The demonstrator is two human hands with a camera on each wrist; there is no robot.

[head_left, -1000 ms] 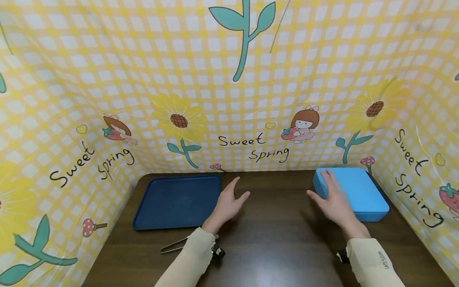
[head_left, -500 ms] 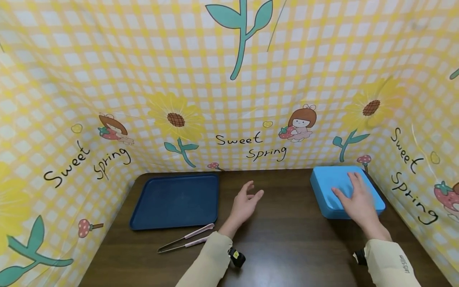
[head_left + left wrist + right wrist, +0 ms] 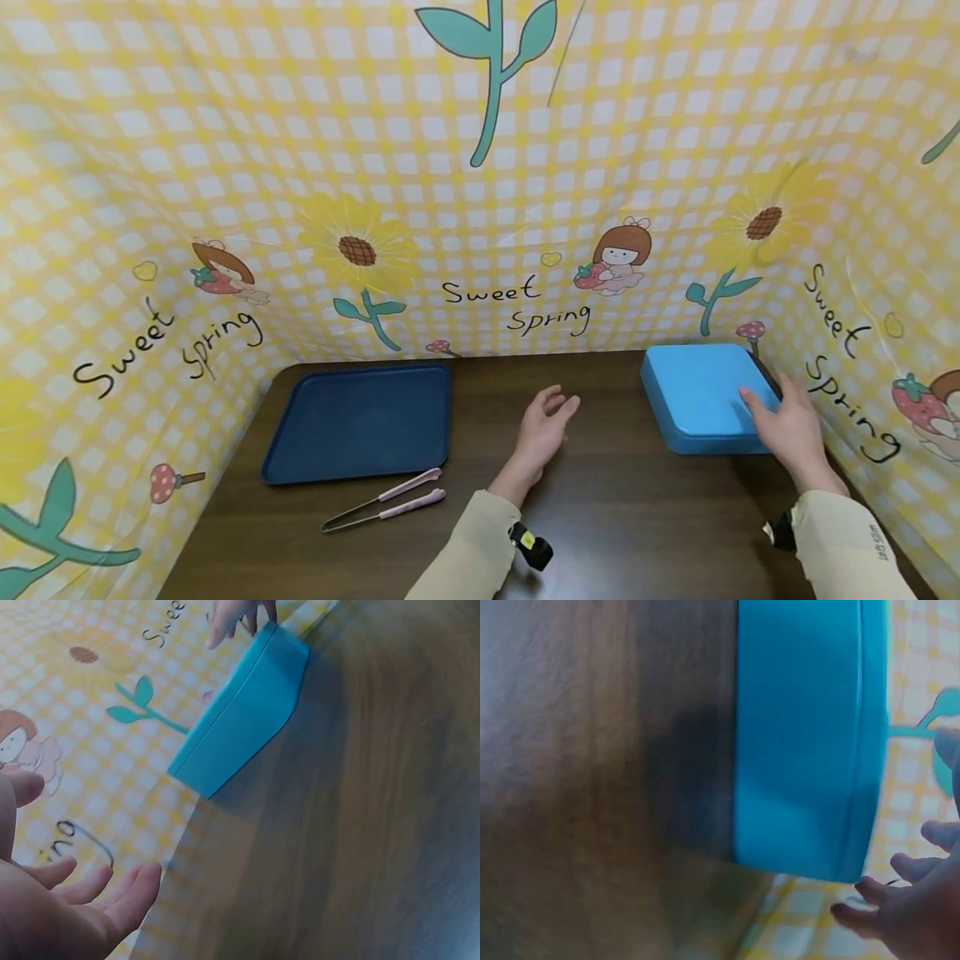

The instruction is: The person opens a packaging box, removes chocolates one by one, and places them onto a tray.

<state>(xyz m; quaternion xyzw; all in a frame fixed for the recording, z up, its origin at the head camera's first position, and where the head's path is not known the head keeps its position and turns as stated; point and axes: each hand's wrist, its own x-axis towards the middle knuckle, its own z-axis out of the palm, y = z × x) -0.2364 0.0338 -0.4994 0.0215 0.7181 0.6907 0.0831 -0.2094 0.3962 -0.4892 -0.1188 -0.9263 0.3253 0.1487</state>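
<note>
A light blue lidded box [image 3: 705, 392] sits at the back right of the dark wooden table. My right hand [image 3: 791, 425] is at its right side, thumb over the lid and fingers spread along the far edge; in the right wrist view the fingers [image 3: 911, 874] show just past the box's lid [image 3: 874, 735]. My left hand [image 3: 542, 433] hovers over the middle of the table with loosely bent fingers and nothing in them. In the left wrist view it lies apart from the box [image 3: 244, 712].
A dark blue tray [image 3: 356, 425] lies at the back left. Metal tongs with pale pink handles [image 3: 386, 500] lie in front of it. A yellow checked cloth [image 3: 480, 208] hangs behind and on both sides of the table [image 3: 600, 517].
My right hand has moved right across the box's lid to its right side. The left hand has shifted right, away from the tray, uncovering the tongs. The box stays in place.
</note>
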